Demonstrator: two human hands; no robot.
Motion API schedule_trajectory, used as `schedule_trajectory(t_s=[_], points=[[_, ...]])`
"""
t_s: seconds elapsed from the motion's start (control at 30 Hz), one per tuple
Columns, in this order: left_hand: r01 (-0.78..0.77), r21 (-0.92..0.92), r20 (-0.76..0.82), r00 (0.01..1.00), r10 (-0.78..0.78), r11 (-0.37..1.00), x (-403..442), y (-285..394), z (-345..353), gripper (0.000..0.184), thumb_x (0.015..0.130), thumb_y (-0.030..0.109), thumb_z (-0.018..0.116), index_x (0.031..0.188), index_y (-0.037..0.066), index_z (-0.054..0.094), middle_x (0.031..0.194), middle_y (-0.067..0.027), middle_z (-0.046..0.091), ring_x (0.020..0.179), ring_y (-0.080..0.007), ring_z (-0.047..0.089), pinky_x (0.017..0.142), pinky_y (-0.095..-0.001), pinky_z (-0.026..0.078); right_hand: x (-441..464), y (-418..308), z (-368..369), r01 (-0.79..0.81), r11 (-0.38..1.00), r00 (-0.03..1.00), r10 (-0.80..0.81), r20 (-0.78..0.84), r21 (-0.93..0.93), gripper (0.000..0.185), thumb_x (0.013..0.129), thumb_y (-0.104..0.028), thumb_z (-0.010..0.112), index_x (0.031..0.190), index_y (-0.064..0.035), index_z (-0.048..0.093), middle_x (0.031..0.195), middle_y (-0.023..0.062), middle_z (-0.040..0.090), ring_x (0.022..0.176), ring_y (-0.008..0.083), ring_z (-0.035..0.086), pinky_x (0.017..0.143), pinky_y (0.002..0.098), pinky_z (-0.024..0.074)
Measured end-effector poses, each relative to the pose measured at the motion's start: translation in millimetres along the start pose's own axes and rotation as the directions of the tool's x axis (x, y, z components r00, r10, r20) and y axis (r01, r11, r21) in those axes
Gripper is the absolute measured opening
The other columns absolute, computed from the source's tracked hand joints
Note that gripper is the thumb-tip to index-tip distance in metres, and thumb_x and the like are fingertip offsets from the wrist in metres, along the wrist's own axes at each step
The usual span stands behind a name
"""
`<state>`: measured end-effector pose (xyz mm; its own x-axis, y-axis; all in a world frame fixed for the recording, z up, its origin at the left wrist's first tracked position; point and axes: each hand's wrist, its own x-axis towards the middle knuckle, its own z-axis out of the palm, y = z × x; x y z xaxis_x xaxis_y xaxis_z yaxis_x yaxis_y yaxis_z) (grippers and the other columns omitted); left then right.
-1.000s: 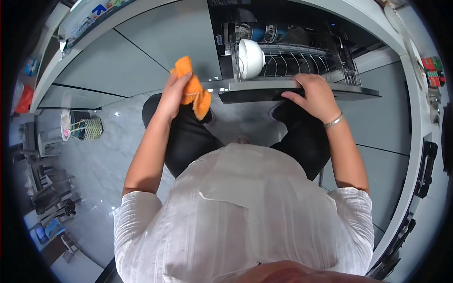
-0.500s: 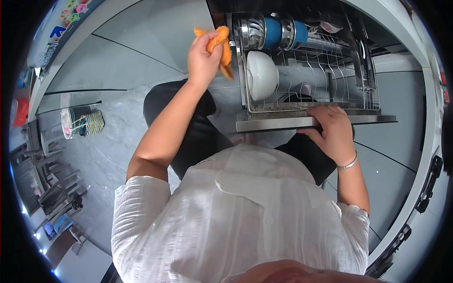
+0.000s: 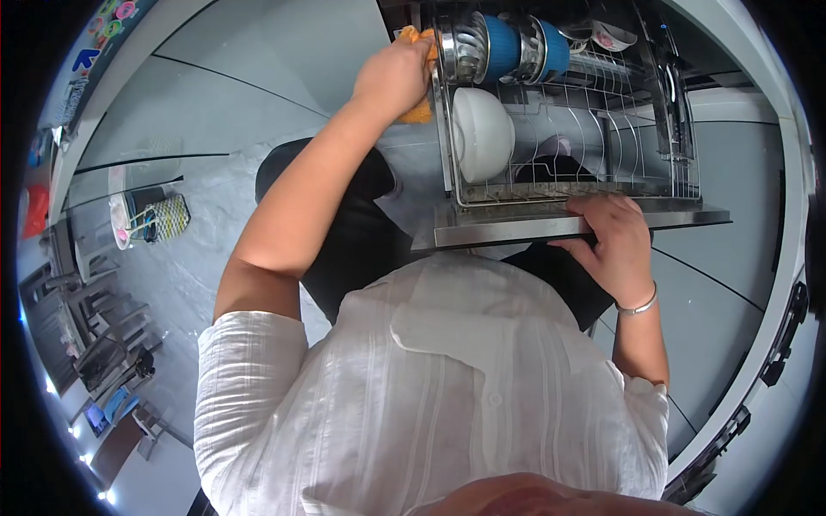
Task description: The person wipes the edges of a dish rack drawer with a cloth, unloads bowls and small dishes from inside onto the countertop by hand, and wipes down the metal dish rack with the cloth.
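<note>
At an open kitchen drawer, a person in a white shirt (image 3: 413, 370) & black trousers (image 3: 344, 232) works w/ both hands. L hand (image 3: 394, 79), fingers bunched around an orange cloth (image 3: 418, 113), is at the L side of the wire basket (image 3: 594, 142); cloth shows above & below the hand, though fingertips are partly hidden. R hand (image 3: 615, 245), w/ a silver bracelet (image 3: 637, 307) at the wrist, pinches the metal drawer front (image 3: 508, 228), fingers over the top edge, thumb on the near side, R of ctr. Inside, a white bowl (image 3: 483, 135) is tipped on its side nr the L end, just behind the front. Beyond it: two blue ribbed items (image 3: 502, 49) w/ metalware, plus a patterned bowl (image 3: 613, 36) farther back. A woven bag (image 3: 172, 217) is on the gray floor (image 3: 198, 284), far L.
</note>
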<state>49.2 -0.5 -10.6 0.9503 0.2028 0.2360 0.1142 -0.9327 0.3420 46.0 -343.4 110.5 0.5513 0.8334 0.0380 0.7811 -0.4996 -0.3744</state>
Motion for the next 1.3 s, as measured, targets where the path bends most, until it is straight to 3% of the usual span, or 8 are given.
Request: schedule_trajectory(t_s=[0.3,0.5,0.53,0.7,0.8,0.9,1.03,1.3], points=[[-0.074,-0.17,0.01,0.997,0.076,0.983,-84.1,31.4,-10.6,0.04,0.085,0.009,0.059,0.124,0.009,0.062,0.093,-0.0185,0.065,0.076,-0.0378,0.065,0.069,-0.045,0.055,-0.9,-1.0,0.7,0.012,1.0,0.999,-0.012,-0.033,0.012,0.039,0.065,-0.03,0.082,0.091,-0.0056,0.066,0.084,0.0074,0.067,0.081,0.0285,0.062,0.078,0.0377,0.0453],[-0.123,-0.452,0.139,0.968,0.207,0.883,-149.5,44.1,-23.8,0.048,0.079,0.001,0.061,0.126,0.011,0.061,0.098,-0.0158,0.064,0.079,-0.0377,0.064,0.071,-0.043,0.055,-4.0,-0.1,0.8,0.009,1.0,0.999,-0.009,-0.035,0.012,0.038,0.065,-0.029,0.082,0.091,-0.0056,0.066,0.085,0.008,0.067,0.082,0.0289,0.062,0.078,0.0381,0.0456],[-0.163,-0.513,0.065,0.972,0.227,0.843,-148.2,41.0,-23.0,0.043,0.08,0.002,0.062,0.122,0.011,0.065,0.098,-0.0145,0.066,0.079,-0.0358,0.064,0.073,-0.0417,0.055,-4.3,-0.3,1.0,0.008,1.0,0.999,-0.007,-0.037,0.016,0.038,0.065,-0.028,0.082,0.091,-0.0055,0.066,0.085,0.0081,0.067,0.082,0.029,0.062,0.078,0.0382,0.0457],[0.029,-0.35,-0.152,0.984,-0.088,0.936,-92.8,19.0,-20.3,0.027,0.081,0.007,0.068,0.108,0.008,0.071,0.088,-0.0156,0.066,0.079,-0.0327,0.066,0.071,-0.0373,0.053,-7.4,0.6,0.8,0.009,1.0,0.999,-0.009,-0.043,0.018,0.039,0.065,-0.027,0.082,0.092,-0.005,0.066,0.086,0.0083,0.067,0.082,0.0293,0.062,0.079,0.0385,0.0457],[0.028,-0.286,-0.262,0.959,-0.106,0.958,-33.1,3.6,-12.8,0.028,0.081,0.013,0.069,0.109,0.009,0.07,0.09,-0.0159,0.067,0.082,-0.0321,0.067,0.072,-0.0382,0.053,-7.9,-0.8,0.3,0.004,1.0,0.999,-0.004,-0.033,0.015,0.039,0.065,-0.028,0.082,0.093,-0.005,0.066,0.086,0.0082,0.067,0.082,0.0291,0.062,0.08,0.0387,0.0454],[-0.009,-0.052,-0.244,0.97,-0.004,0.999,-1.7,-0.9,-6.4,0.029,0.082,0.019,0.069,0.109,0.01,0.07,0.091,-0.0163,0.067,0.083,-0.0323,0.067,0.072,-0.04,0.054,-10.9,-3.9,-1.8,0.005,1.0,1.0,-0.004,-0.026,0.009,0.04,0.065,-0.029,0.082,0.092,-0.0048,0.066,0.087,0.0078,0.067,0.082,0.0284,0.062,0.08,0.0383,0.045],[0.074,0.168,-0.001,0.997,-0.075,0.983,6.9,0.5,-7.0,0.03,0.086,0.021,0.062,0.114,0.012,0.069,0.092,-0.0178,0.069,0.081,-0.0349,0.068,0.071,-0.0445,0.055,-11.3,-3.3,-1.5,0.021,1.0,1.0,-0.021,-0.022,0.01,0.043,0.062,-0.027,0.083,0.094,-0.0037,0.065,0.088,0.0077,0.067,0.079,0.0283,0.061,0.079,0.0382,0.0451],[0.069,0.157,0.052,0.996,-0.078,0.985,9.2,-9.7,-3.9,0.038,0.091,0.022,0.056,0.127,0.012,0.062,0.09,-0.02,0.068,0.078,-0.0364,0.068,0.069,-0.0466,0.056,-16.5,-7.5,-3.1,0.0,1.0,0.999,0.0,0.034,0.018,0.043,0.065,-0.033,0.082,0.093,-0.0047,0.066,0.088,0.0071,0.067,0.082,0.0271,0.061,0.077,0.0369,0.0446]])
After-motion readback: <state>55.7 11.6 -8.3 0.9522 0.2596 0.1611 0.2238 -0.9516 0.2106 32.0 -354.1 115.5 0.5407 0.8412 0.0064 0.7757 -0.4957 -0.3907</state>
